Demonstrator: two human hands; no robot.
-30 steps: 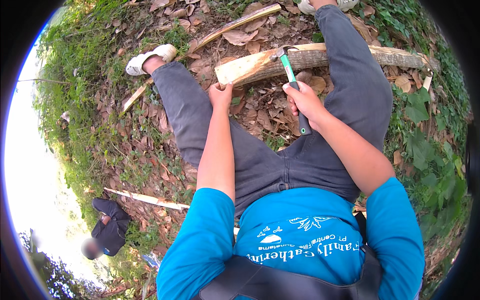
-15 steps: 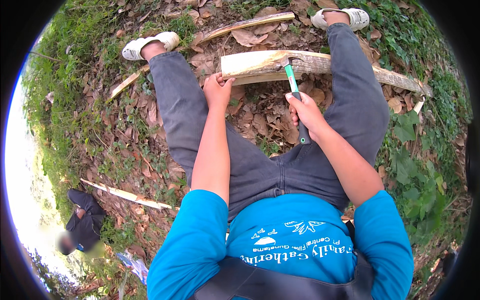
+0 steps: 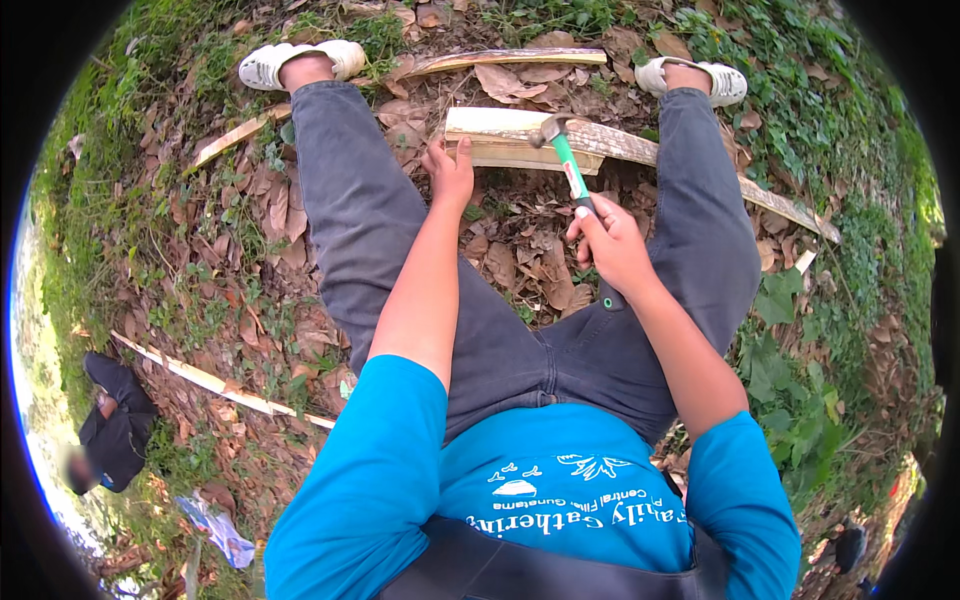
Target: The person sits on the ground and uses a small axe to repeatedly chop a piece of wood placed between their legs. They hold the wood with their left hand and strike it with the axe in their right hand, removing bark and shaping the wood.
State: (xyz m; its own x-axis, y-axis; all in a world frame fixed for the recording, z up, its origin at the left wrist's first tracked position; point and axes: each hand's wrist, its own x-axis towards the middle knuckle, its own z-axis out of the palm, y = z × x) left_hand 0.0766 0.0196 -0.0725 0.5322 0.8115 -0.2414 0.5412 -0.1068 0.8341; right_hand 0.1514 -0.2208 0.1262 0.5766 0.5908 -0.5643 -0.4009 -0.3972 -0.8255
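A pale split length of wood with bark (image 3: 625, 145) lies crosswise between my legs, its left end squared and bare. Against its near side, slightly lower, rests a shorter pale board (image 3: 540, 158). My left hand (image 3: 452, 175) is at the left end of the wood, fingers round the corner and thumb on the near side. My right hand (image 3: 615, 245) is closed round the black grip of a claw hammer (image 3: 570, 165) with a green shaft. The hammer's head is over the bark-covered wood; whether it touches cannot be made out.
My legs are spread either side of the wood. Long split strips lie beyond it (image 3: 510, 58), at the upper left (image 3: 240, 135) and at the lower left (image 3: 215, 383). A person in dark clothes (image 3: 118, 430) sits at the far left, near a plastic bag (image 3: 218, 530). Dry leaves and green plants surround me.
The hammer head has shifted slightly left along the wood. More of the shorter board's near face shows. My left thumb has lifted a little, and the whole view has shifted.
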